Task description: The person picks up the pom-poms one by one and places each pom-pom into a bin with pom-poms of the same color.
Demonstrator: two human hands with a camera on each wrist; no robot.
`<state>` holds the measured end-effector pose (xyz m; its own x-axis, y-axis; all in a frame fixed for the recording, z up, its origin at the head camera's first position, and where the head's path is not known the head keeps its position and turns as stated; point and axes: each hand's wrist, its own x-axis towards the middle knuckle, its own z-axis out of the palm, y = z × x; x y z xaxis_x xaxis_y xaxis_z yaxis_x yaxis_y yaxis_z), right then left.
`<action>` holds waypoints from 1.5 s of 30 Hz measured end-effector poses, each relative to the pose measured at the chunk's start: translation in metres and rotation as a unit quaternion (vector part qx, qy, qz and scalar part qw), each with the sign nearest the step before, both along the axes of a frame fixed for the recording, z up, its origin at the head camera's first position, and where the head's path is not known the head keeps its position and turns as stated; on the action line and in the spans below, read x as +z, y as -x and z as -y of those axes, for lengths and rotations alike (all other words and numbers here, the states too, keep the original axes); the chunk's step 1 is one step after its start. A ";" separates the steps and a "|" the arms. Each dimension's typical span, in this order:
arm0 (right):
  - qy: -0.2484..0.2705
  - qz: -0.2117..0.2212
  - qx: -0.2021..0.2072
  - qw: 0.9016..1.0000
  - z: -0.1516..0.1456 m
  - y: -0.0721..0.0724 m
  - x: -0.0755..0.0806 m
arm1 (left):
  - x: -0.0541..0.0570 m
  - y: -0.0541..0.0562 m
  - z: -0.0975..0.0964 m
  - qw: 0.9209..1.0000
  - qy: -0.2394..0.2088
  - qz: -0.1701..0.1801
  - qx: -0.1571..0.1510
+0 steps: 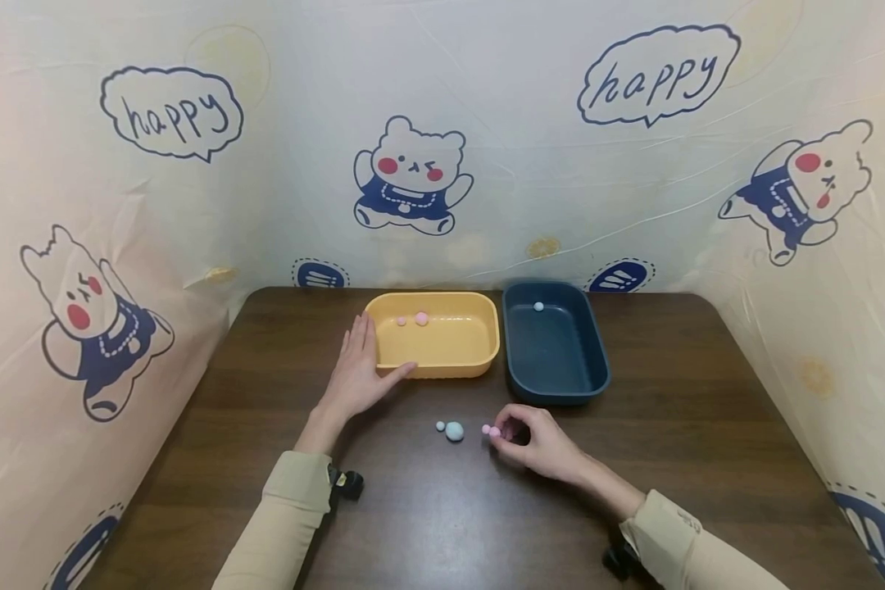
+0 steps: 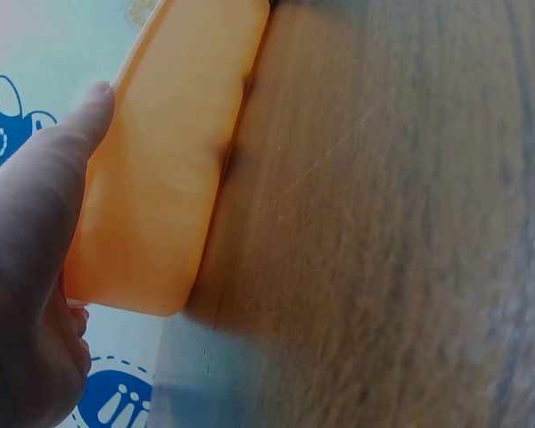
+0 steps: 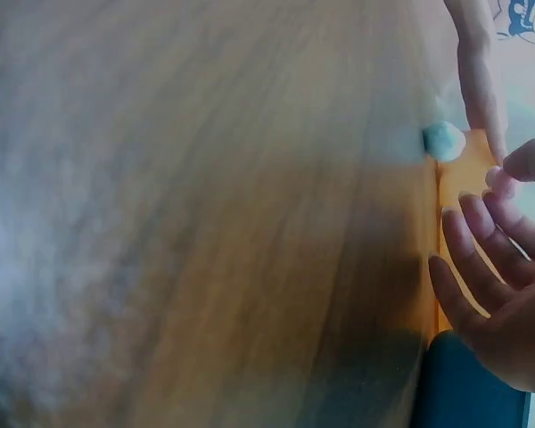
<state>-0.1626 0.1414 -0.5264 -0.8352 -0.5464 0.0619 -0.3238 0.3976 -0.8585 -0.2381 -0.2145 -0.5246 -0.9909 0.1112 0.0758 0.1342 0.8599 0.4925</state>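
Observation:
My left hand (image 1: 356, 369) lies against the left end of the yellow tray (image 1: 442, 370), its fingers straight along the side and the thumb at the front rim. In the left wrist view the thumb touches the rim of the tray (image 2: 160, 196). My right hand (image 1: 542, 442) pinches a pink ball (image 1: 495, 432) between thumb and forefinger. Right beside it is a smaller pink ball (image 1: 486, 429); whether they touch is unclear. To the left sit a larger light-blue ball (image 1: 454, 431) and a small light-blue ball (image 1: 440, 426).
Two pink balls, one larger (image 1: 422, 319) and one smaller (image 1: 401, 321), lie inside the yellow tray. A dark blue tray (image 1: 556, 399) stands to its right with a small light-blue ball (image 1: 538, 306) inside. Behind the brown table (image 1: 428, 524) hangs a printed sheet (image 1: 516, 164).

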 end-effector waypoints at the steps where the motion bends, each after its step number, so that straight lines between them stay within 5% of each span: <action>1: 0.007 0.018 -0.001 1.000 0.000 0.000 0.001 | 0.000 0.000 0.000 1.000 0.000 0.001 0.000; 6: 0.019 0.092 -0.008 0.996 -0.002 0.003 0.003 | 0.001 0.001 0.000 1.000 0.002 0.003 0.000; 13: -0.036 0.061 -0.018 0.997 -0.002 0.002 0.002 | 0.002 0.000 -0.001 1.000 0.002 0.006 0.003; 24: 0.008 0.037 -0.001 0.999 -0.002 -0.001 0.002 | -0.001 0.000 0.000 1.000 0.002 0.000 0.000; 45: 0.034 0.019 -0.036 0.999 -0.001 0.003 0.003 | 0.001 0.001 -0.001 1.000 0.003 -0.004 -0.001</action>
<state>-0.1653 0.1424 -0.5230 -0.8747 -0.4806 0.0633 -0.2624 0.3597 -0.8954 -0.2387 -0.2133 -0.5240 -0.9901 0.1132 0.0828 0.1393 0.8630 0.4856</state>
